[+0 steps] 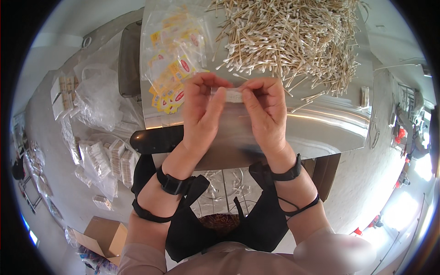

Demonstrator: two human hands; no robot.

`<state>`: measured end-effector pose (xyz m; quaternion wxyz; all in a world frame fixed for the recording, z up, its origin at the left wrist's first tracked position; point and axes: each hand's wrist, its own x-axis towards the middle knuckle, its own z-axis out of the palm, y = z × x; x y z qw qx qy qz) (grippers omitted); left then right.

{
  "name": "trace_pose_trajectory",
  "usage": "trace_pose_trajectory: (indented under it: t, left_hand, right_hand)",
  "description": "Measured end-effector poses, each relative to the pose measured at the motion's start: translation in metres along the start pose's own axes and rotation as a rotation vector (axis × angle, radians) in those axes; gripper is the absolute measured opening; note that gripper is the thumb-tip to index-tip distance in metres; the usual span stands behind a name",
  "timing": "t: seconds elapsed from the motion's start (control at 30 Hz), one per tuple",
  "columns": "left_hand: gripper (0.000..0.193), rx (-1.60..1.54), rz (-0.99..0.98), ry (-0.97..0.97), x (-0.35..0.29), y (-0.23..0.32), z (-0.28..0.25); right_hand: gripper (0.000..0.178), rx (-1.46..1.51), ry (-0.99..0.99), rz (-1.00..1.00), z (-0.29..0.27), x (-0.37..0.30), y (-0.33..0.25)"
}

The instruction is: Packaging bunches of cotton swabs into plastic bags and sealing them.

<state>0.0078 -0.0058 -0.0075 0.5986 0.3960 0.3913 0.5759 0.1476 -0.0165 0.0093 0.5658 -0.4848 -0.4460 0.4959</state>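
Note:
Between my two hands, above the near part of the metal table, is a small clear bag of cotton swabs (234, 95); a row of white tips shows in it. My left hand (200, 107) pinches its left end between thumb and fingers. The right end is gripped the same way by my right hand (266, 110). Just beyond my hands lies a big heap of loose cotton swabs (288, 39) with wooden sticks. Flat clear bags with yellow and red printed labels (172, 68) are piled beyond my left hand.
The shiny metal table (321, 130) ends close to my lap. On its right side stands a small bundle of swabs (365, 96). Packed swab bundles in plastic bags (103, 158) lie on the floor at left, with an open cardboard box (103, 238) nearer me.

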Motion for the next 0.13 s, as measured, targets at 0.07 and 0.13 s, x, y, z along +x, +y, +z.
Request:
trace_pose_trajectory:
  t: [0.07, 0.13]
  left_hand:
    - [0.033, 0.077, 0.005, -0.016, 0.0027, -0.0011, 0.0018]
    - [0.042, 0.183, -0.028, -0.080, 0.0035, 0.0000, -0.0015]
  right_hand:
    - [0.016, -0.007, -0.006, 0.004, -0.0009, 0.0004, -0.0009]
    - [0.019, -0.029, -0.002, 0.006, -0.0005, 0.0003, -0.0008]
